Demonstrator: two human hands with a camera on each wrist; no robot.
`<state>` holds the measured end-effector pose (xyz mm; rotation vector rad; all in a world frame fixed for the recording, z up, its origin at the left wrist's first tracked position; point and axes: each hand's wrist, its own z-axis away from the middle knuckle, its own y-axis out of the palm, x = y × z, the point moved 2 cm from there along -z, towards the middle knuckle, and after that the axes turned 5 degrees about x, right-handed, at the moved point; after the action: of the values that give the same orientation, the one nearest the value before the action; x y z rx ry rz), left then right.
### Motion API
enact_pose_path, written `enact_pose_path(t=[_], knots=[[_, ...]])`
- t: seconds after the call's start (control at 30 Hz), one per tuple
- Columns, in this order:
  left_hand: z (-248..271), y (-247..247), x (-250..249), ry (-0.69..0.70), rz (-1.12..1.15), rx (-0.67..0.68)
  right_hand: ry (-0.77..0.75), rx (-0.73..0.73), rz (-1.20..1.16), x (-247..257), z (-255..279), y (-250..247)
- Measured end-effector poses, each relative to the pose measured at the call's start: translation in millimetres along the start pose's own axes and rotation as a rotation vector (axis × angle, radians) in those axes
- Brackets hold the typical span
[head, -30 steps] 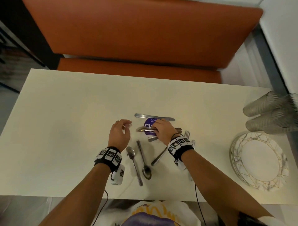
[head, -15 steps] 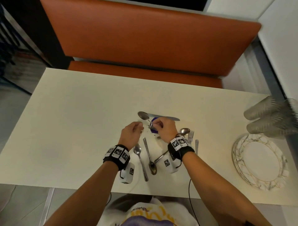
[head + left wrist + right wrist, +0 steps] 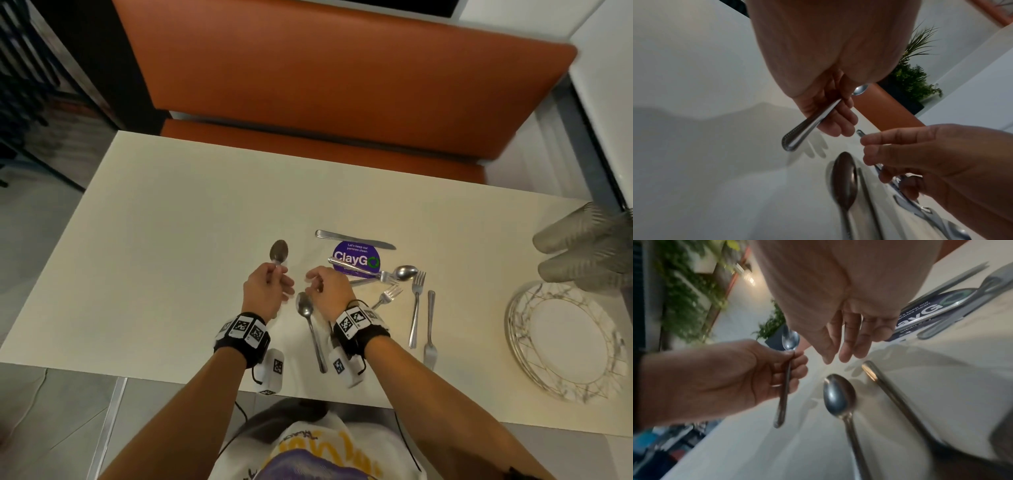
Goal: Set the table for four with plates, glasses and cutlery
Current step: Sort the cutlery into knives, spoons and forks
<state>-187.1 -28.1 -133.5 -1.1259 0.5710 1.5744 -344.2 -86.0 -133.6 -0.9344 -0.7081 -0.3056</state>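
My left hand (image 3: pixel 274 279) grips a steel spoon (image 3: pixel 279 251) by its handle, bowl pointing away from me, just above the cream table (image 3: pixel 171 240). The left wrist view shows its beaded handle (image 3: pixel 807 129) lying across the curled fingers. My right hand (image 3: pixel 318 284) hovers close beside it with relaxed, straight fingers (image 3: pixel 840 353) and holds nothing. Below it on the table lie another spoon (image 3: pixel 308 322) and a long handle (image 3: pixel 900 402). Several forks (image 3: pixel 416 308), knives (image 3: pixel 354 240) and a spoon (image 3: pixel 406 272) lie scattered to the right.
A stack of marble-patterned plates (image 3: pixel 561 342) sits at the table's right end, with tipped clear glasses (image 3: pixel 582 250) behind it. A purple round sticker (image 3: pixel 356 258) lies under some cutlery. An orange bench (image 3: pixel 342 85) runs along the far side. Bare tabletop spreads to the left.
The right hand lifted a spoon off the purple sticker and passed it to the left hand. The left hand moved left with it, and the right hand let go.
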Motion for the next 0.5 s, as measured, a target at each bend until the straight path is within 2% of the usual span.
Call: enact_pose_path(t=[0.13,0.23,0.37,0.5], knots=[[7.1,-8.4,14.9,-0.052,-0.021,0.005,0.014,0.09,0.301,-0.5,1.5,15.2],[8.9,-11.2,19.2,-0.065,-0.017,0.015,0.006,0.116,0.378,3.3,2.4,18.6],[11.2,-10.6,9.8,-0.083,-0.003,0.042,0.005,0.109,0.246,8.9,-0.1,15.0],[11.0,-1.3,-0.9,-0.077,0.067,0.084,-0.017,0.009,-0.005,25.3,-6.6,-11.0]])
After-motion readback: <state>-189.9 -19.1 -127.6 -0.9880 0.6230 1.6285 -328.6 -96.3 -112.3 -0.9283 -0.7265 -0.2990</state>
